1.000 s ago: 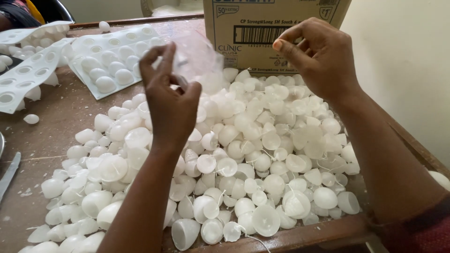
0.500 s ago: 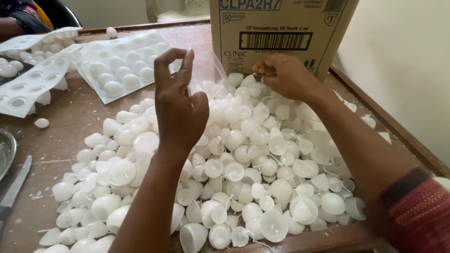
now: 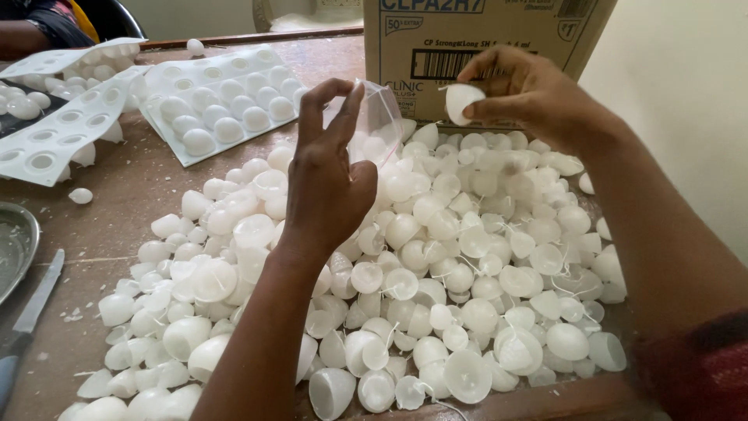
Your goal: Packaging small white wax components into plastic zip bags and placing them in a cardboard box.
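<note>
Wax dome (image 3: 463,101), light and brittle-looking, sits pinched at its rim in the right hand (image 3: 530,97) above the pile (image 3: 436,265), while the left hand (image 3: 331,179) nips a thin clear bag (image 3: 374,125).

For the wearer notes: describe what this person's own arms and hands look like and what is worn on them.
Both hands are bare: no gloves, rings or wristbands show on the left hand or right hand. The left forearm is uncovered throughout. The right arm is bare down to a dark red sleeve with a darker band.
</note>
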